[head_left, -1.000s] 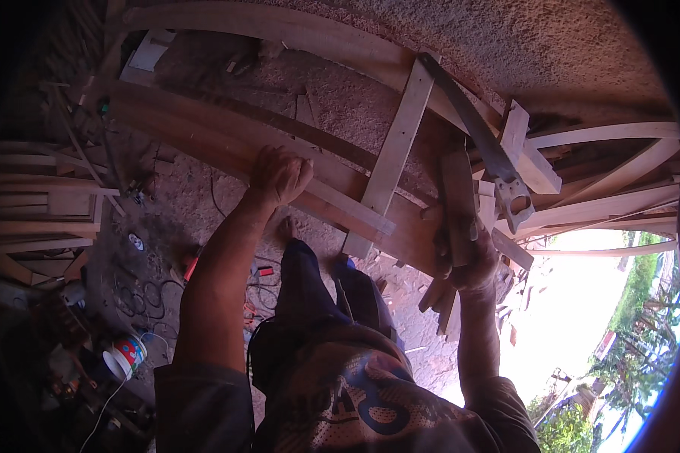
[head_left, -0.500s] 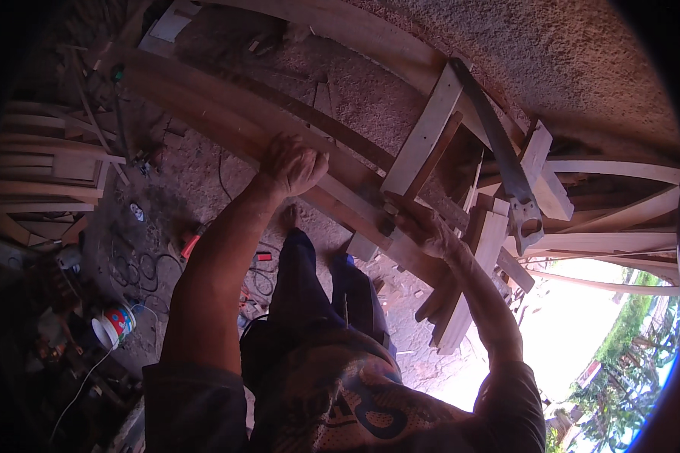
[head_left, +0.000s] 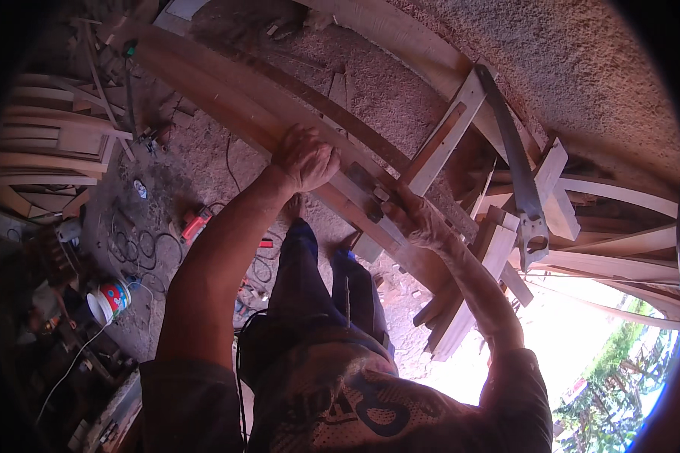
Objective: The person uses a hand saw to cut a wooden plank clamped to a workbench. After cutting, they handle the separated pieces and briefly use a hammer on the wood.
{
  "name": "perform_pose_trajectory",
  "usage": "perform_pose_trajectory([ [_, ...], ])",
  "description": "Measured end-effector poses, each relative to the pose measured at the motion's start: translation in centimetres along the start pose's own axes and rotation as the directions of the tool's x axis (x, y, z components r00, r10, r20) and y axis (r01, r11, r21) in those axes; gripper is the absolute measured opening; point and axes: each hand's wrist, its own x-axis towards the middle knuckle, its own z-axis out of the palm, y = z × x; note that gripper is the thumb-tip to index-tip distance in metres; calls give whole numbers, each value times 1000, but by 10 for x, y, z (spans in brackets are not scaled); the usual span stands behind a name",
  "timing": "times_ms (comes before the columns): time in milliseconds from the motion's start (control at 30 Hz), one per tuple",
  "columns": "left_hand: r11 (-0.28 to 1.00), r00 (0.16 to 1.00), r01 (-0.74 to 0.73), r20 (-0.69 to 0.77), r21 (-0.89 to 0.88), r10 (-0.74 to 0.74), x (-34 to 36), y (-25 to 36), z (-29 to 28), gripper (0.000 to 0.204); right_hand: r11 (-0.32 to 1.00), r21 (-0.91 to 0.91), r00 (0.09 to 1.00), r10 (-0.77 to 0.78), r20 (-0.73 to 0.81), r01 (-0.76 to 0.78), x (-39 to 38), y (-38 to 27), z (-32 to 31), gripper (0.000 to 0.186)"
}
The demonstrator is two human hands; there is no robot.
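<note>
A long wooden board [head_left: 219, 98] runs from the far left toward the near right in front of me. My left hand [head_left: 306, 157] is closed over it near its middle, the fingers curled at the far side. Further right along the same wood, my right hand [head_left: 425, 223] reaches with bent fingers to a dark low block [head_left: 370, 185] lying on the timber. A small raised piece shows by the fingertips. What kind of thing the block is, I cannot make out, and the palm hides part of it.
A handsaw [head_left: 517, 158] leans across timber on the right, beside a pale upright piece [head_left: 449, 132]. Stacked wooden frames [head_left: 60, 143] stand at left. A red tool [head_left: 196, 225], cords and a bucket [head_left: 109, 302] are on the floor. Bright daylight enters lower right.
The view has shifted slightly. My left hand sits a little farther out; more of the dark block shows between my hands. Both hands stay at the wood.
</note>
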Motion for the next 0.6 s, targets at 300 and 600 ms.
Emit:
perform_pose_trajectory([
  [300,998,997,-65,-37,19,66,3,1,-9,36,998,1,998,-68,-4,68,-7,11,-3,51],
  [600,999,998,-51,-46,-11,50,-11,1,0,34,976,-109,982,-187,19,188,-27,20,-1,51],
])
